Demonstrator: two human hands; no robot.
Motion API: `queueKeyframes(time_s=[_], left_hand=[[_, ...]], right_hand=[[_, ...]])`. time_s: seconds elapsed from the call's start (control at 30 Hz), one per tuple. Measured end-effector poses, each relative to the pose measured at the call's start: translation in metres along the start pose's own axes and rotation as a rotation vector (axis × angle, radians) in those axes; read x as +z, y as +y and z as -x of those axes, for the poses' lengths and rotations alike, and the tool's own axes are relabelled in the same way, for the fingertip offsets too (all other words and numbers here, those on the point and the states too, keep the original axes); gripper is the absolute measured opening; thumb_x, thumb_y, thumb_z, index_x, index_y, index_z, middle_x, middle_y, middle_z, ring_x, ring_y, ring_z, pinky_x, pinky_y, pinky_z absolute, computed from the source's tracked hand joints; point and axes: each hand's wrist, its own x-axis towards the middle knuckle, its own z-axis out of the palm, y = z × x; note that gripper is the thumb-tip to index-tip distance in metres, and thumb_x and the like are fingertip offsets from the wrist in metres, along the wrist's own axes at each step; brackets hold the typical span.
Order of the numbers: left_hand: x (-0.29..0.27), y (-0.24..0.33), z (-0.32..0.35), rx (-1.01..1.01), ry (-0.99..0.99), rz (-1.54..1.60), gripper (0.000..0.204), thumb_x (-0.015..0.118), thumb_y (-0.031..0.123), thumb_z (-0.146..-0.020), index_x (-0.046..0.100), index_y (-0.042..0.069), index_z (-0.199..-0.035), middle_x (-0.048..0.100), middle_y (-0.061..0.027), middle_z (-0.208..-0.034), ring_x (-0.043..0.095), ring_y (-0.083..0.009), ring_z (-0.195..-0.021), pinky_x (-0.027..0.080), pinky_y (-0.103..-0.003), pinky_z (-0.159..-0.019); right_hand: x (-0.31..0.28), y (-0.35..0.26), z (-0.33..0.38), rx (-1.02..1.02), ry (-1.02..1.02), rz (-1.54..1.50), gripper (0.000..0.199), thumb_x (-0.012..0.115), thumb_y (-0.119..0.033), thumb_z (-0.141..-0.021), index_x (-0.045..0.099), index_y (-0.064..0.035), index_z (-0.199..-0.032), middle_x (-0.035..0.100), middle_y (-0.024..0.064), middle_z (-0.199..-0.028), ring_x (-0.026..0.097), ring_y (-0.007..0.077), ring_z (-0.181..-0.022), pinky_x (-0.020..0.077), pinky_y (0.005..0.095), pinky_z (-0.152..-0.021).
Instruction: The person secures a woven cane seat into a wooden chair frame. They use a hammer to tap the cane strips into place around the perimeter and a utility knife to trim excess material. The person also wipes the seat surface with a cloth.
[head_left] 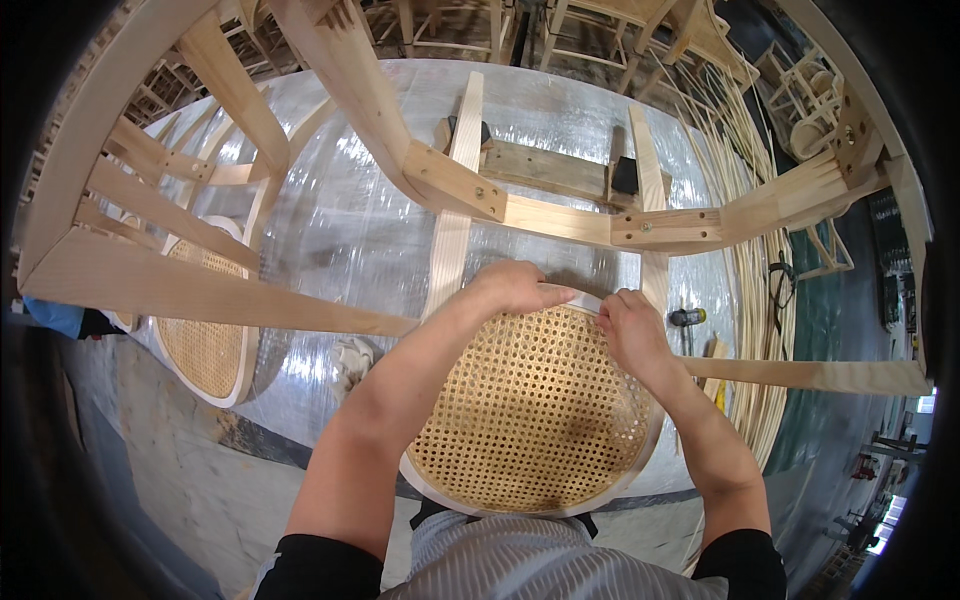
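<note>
A rounded cane-webbed panel [540, 420] with a pale wooden rim lies close to my body, at the bench's near edge. My left hand [515, 288] grips the far side of that rim, its thumb lying along the top and its fingers partly hidden beyond the edge. Just to the right, my right hand [632, 328] has curled fingers pinched against the rim at the far right. Whether something small sits between those fingertips is hidden. Beyond both hands, a curved wooden chair frame [560, 218] spans the bench, with screws and holes at its joints.
Plastic film covers the bench [350, 190]. Another cane panel [205, 345] lies at the left among wooden frame bars. A crumpled white cloth [352, 365] rests by my left forearm. Right of my hands are a dark-handled tool [687, 317] and long cane strips [765, 330].
</note>
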Motion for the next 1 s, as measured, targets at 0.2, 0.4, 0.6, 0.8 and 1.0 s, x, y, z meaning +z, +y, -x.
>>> queueKeyframes(time_s=[0.2, 0.4, 0.6, 0.8, 1.0], left_hand=[[0.004, 0.000, 0.000, -0.011, 0.016, 0.056, 0.085, 0.063, 0.079, -0.089, 0.079, 0.003, -0.121, 0.078, -0.0237, -0.110, 0.074, -0.0416, -0.108, 0.057, -0.048, -0.097], [0.007, -0.003, 0.000, 0.021, 0.063, 0.089, 0.080, 0.067, 0.074, -0.090, 0.078, 0.001, -0.120, 0.078, -0.0247, -0.106, 0.075, -0.0400, -0.104, 0.058, -0.048, -0.093], [0.002, -0.004, -0.003, -0.021, 0.034, 0.193, 0.083, 0.048, 0.075, -0.100, 0.076, 0.001, -0.126, 0.076, -0.0275, -0.115, 0.073, -0.0410, -0.112, 0.054, -0.048, -0.100], [0.006, -0.009, -0.005, -0.108, 0.141, 0.194, 0.091, 0.033, 0.077, -0.104, 0.073, 0.001, -0.134, 0.071, -0.0300, -0.131, 0.065, -0.0442, -0.128, 0.047, -0.047, -0.111], [0.009, 0.004, 0.002, -0.015, 0.084, 0.147, 0.088, 0.042, 0.074, -0.103, 0.071, -0.003, -0.134, 0.068, -0.0311, -0.137, 0.062, -0.0441, -0.134, 0.047, -0.047, -0.113]], right_hand=[[0.012, -0.002, 0.004, -0.044, 0.093, 0.002, 0.009, 0.070, 0.001, -0.087, 0.062, -0.0024, -0.088, 0.062, 0.0163, -0.091, 0.061, 0.0385, -0.090, 0.0515, 0.0494, -0.082], [0.019, -0.003, 0.007, -0.066, 0.162, -0.044, 0.009, 0.070, 0.001, -0.087, 0.061, -0.0021, -0.087, 0.061, 0.0170, -0.091, 0.060, 0.0383, -0.089, 0.0505, 0.0492, -0.082], [0.007, -0.022, 0.015, 0.024, 0.219, -0.159, 0.013, 0.071, -0.007, -0.095, 0.072, -0.0008, -0.107, 0.070, 0.0165, -0.101, 0.066, 0.0376, -0.098, 0.0534, 0.0463, -0.087], [-0.014, -0.062, 0.135, 0.257, 0.338, -0.485, 0.018, 0.067, -0.008, -0.102, 0.073, -0.0022, -0.118, 0.072, 0.0158, -0.094, 0.070, 0.0334, -0.083, 0.0559, 0.0400, -0.079], [0.008, -0.013, 0.286, 0.775, 0.699, -0.351, 0.012, 0.068, -0.006, -0.100, 0.076, -0.0016, -0.109, 0.072, 0.0136, -0.088, 0.069, 0.0229, -0.076, 0.0538, 0.0345, -0.071]])
